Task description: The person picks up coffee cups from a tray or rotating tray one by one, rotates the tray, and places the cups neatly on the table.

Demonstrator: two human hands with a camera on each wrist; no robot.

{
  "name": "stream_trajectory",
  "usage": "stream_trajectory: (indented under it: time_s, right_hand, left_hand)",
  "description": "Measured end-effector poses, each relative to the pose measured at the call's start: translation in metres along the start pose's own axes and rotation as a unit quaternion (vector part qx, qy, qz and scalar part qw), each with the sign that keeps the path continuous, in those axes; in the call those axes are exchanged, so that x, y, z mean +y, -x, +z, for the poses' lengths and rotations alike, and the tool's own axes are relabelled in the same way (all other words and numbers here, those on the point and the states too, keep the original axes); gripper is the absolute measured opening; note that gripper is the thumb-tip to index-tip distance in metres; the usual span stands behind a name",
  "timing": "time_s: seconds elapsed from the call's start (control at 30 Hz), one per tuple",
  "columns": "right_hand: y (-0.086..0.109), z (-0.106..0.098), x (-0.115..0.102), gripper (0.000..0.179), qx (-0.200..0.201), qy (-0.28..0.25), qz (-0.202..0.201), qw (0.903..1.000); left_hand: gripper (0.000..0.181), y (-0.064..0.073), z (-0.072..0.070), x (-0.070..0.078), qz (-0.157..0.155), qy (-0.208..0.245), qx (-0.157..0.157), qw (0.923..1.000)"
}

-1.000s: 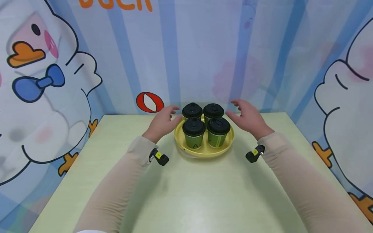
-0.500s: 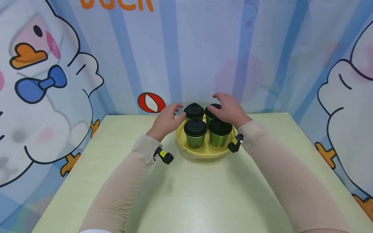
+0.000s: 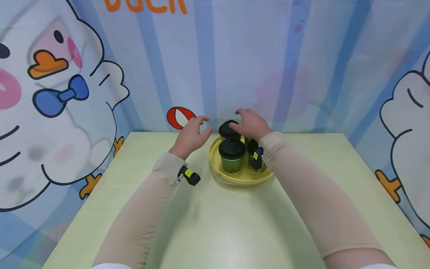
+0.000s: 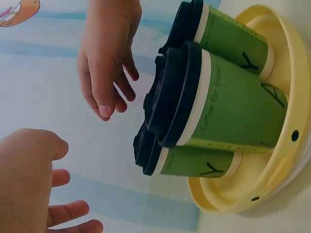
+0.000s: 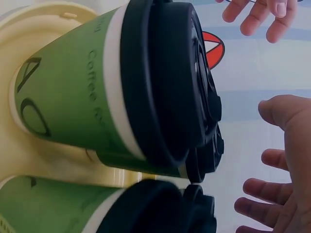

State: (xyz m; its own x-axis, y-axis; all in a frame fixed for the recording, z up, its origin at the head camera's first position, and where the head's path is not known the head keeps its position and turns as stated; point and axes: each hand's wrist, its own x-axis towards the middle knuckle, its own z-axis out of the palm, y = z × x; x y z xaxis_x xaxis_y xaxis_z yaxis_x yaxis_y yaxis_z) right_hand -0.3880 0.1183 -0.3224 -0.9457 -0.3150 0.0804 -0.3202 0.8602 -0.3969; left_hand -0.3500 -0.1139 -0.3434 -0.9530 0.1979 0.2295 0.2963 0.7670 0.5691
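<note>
Several green paper coffee cups with black lids stand upright on a round yellow tray (image 3: 246, 181). The front left cup (image 3: 231, 163) shows whole; the back left cup (image 3: 226, 129) is partly covered by it. My right hand (image 3: 252, 125) hovers over the right-hand cups, fingers loosely spread, holding nothing. Its wrist and wrist camera hide much of the front right cup (image 3: 252, 163), and the back right one barely shows. To the left of the tray, my left hand (image 3: 190, 137) hangs in the air, thumb apart from the fingers, touching no cup in the left wrist view.
The tray sits on a pale green table (image 3: 215, 224) near its back edge. Behind rises a blue-striped cloth backdrop (image 3: 231, 56) printed with ducks and a red ball (image 3: 174, 118). Both wrists carry small black cameras.
My right hand has moved left from beside the tray to above the right-hand cups. The left hand stays beside the tray. The head view has turned slightly left; the cups stand where they were.
</note>
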Motion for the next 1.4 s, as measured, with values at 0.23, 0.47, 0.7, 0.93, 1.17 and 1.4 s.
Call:
stream_trajectory:
  time_s: [0.23,0.47,0.7,0.93,1.17,1.4]
  right_hand:
    - [-0.018,0.011,-0.010,0.071,-0.042,0.018,0.004,0.9989]
    - [-0.033,0.020,-0.016,0.074,-0.060,0.038,0.014,0.9974]
    - [-0.043,0.027,-0.015,0.079,-0.083,0.062,0.023,0.9944]
    - [-0.048,0.033,-0.018,0.081,-0.091,0.080,0.028,0.9922]
    - [-0.050,0.036,-0.019,0.083,-0.095,0.092,0.030,0.9908]
    - [-0.049,0.034,-0.021,0.081,-0.093,0.089,0.025,0.9914]
  left_hand:
    - [0.055,0.000,-0.004,-0.010,-0.014,-0.008,0.002,0.9999]
    - [0.059,-0.001,-0.005,-0.018,-0.016,-0.006,-0.006,0.9998]
    - [0.057,0.000,-0.004,-0.022,-0.017,-0.001,-0.006,0.9998]
    - [0.056,0.000,-0.003,-0.027,-0.019,0.004,0.002,0.9998]
    - [0.055,0.001,-0.003,-0.026,-0.025,0.000,-0.001,0.9997]
    - [0.055,-0.001,-0.001,-0.025,-0.022,0.002,-0.002,0.9998]
